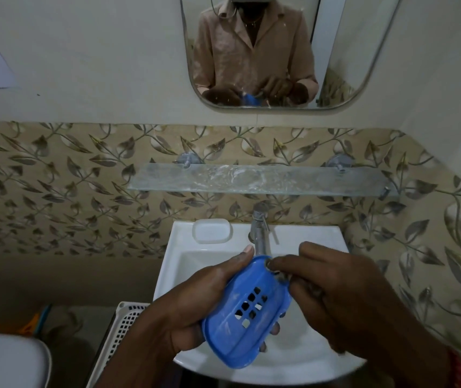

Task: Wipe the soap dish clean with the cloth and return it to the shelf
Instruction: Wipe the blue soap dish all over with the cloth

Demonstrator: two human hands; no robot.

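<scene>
While the left hand [195,301] cradles the blue soap dish [247,312] over the basin [321,236] to steady it, the right hand's [338,292] fingertips pinch its far rim.

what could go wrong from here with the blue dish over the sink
1. The blue slotted plastic soap dish is held tilted over the white ceramic sink; the left hand grips only its edges, so it could slip.
2. No cloth is visible; the right hand rubs the rim with its fingertips, so residue may remain.
3. The glass wall shelf looks streaked and could re-soil the dish.
</scene>
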